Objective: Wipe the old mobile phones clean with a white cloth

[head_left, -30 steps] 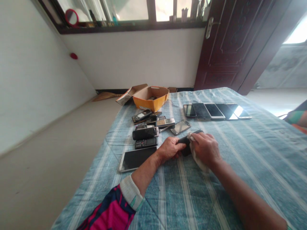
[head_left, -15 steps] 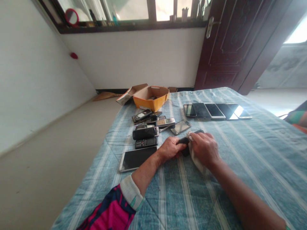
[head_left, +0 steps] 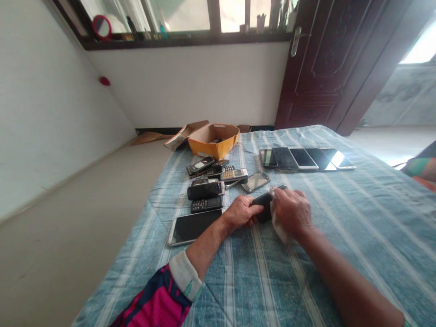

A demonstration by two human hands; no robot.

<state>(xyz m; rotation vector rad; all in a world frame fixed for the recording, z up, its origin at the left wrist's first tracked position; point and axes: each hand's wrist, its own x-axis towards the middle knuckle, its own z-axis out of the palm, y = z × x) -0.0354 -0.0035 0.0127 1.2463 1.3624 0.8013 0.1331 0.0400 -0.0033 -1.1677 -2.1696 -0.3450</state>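
Observation:
A black mobile phone [head_left: 263, 208] is gripped at its left end by my left hand [head_left: 241, 211], thumb on top. My right hand [head_left: 293, 210] is closed round a white cloth [head_left: 278, 227] and presses it on the phone's right part; the cloth hangs down below the fingers. Just beyond lies a phone with a grey screen [head_left: 256, 181]. To the left of my hands is a heap of old keypad phones [head_left: 234, 175], with a black phone [head_left: 204, 190] among them. A large white-framed phone [head_left: 194, 226] lies partly behind my left forearm.
A row of several smartphones [head_left: 303, 159] lies at the back right of the blue striped cloth [head_left: 340, 236] covering the table. An open orange box [head_left: 218, 147] stands at the far edge. Behind are a wall and a dark red door [head_left: 320, 63].
My right hand has shifted slightly right with the cloth along the phone, so more of the phone's black face shows. My left hand keeps its grip.

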